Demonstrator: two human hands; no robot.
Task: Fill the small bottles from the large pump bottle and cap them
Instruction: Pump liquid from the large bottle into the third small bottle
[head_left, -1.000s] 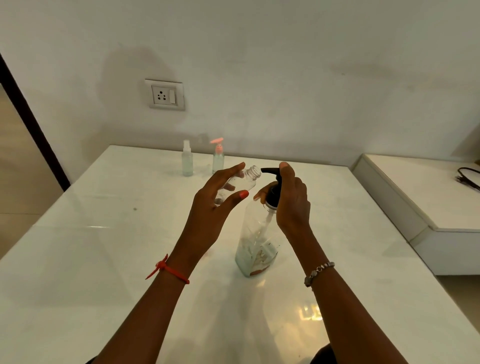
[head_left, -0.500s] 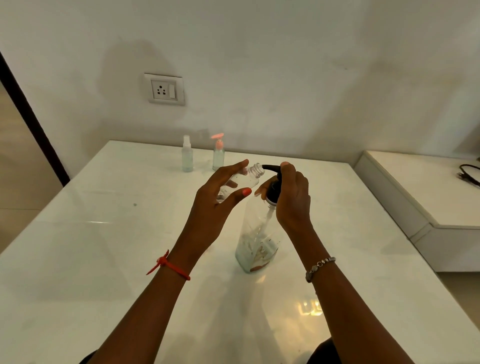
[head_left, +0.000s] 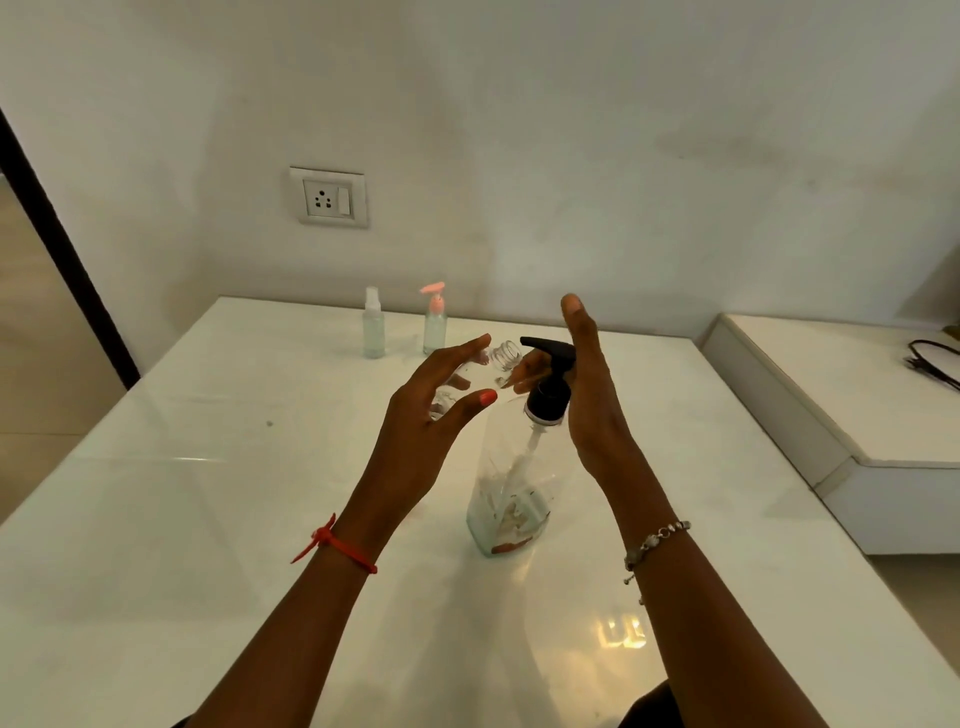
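Your left hand (head_left: 415, 415) grips a small clear bottle (head_left: 483, 371), tilted, its open neck just beside the black pump spout (head_left: 545, 347). Your right hand (head_left: 592, 405) is open, fingers straight, beside the pump. The large pump bottle (head_left: 511, 488) stands on the white counter (head_left: 208, 519).

A glossy white bench (head_left: 208, 519) stood against the wall. The large pump bottle (head_left: 511, 499) stood upright near its middle. Well apart, near the far edge, a clear spray bottle (head_left: 373, 327) and a pink-pump bottle (head_left: 434, 322) stood side by side.
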